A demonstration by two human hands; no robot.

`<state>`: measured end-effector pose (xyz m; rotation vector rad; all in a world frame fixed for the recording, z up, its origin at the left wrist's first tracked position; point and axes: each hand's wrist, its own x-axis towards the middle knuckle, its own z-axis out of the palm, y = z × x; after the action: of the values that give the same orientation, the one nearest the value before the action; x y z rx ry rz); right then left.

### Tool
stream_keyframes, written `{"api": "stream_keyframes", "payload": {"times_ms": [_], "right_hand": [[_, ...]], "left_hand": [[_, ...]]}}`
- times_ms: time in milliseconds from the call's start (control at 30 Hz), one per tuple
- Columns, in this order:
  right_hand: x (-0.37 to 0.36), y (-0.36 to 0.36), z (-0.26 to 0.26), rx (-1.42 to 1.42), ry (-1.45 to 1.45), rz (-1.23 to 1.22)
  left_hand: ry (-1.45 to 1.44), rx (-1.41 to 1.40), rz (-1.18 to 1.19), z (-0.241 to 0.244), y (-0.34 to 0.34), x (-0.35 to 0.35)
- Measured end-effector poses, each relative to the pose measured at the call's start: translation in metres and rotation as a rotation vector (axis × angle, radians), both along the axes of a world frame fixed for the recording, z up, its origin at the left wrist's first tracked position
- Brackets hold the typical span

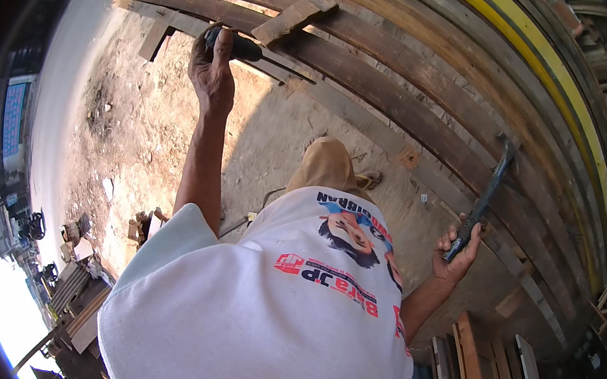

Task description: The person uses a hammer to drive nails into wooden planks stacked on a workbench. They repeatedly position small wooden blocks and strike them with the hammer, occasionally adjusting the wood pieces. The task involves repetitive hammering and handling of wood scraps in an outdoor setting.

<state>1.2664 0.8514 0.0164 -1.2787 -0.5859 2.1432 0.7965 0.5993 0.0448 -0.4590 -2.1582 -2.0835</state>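
Observation:
My left hand (210, 80) grips the thick black handle of a screwdriver (247, 50), its thumb laid along the side. The slim dark shaft points right, near the edge of a long wooden rack of boards. In my right hand (454, 258) is a hammer (487, 195), held by its dark grip. Its metal head lies over the brown planks (380, 95); whether it touches them I cannot tell. A short wooden block (294, 20) lies across the planks, ahead of the screwdriver.
A yellow-painted plank (567, 56) runs along the far side of the rack. Boards (465, 367) stand upright at lower right. Scrap wood (81, 294) is piled at lower left, near a paved road (60, 97). My sandalled foot (369, 180) is on bare dirt ground (263, 146).

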Motion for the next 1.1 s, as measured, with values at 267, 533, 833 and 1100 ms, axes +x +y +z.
{"api": "stream_keyframes", "payload": {"times_ms": [267,533,833,1100], "right_hand": [[-0.113,-0.047,0.009,0.292,-0.306,-0.151],[-0.201,-0.131,0.022,0.542,-0.240,-0.437],[-0.217,-0.120,0.024,0.909,-0.558,-0.174],[-0.243,-0.044,0.029,1.028,-0.676,0.325]], "left_hand": [[0.067,-0.047,-0.203,-0.003,-0.013,-0.051],[-0.148,0.178,-0.662,-0.017,0.033,-0.075],[-0.206,0.154,-0.565,-0.022,0.078,-0.086],[-0.182,-0.154,-0.505,-0.035,0.111,-0.094]]}}
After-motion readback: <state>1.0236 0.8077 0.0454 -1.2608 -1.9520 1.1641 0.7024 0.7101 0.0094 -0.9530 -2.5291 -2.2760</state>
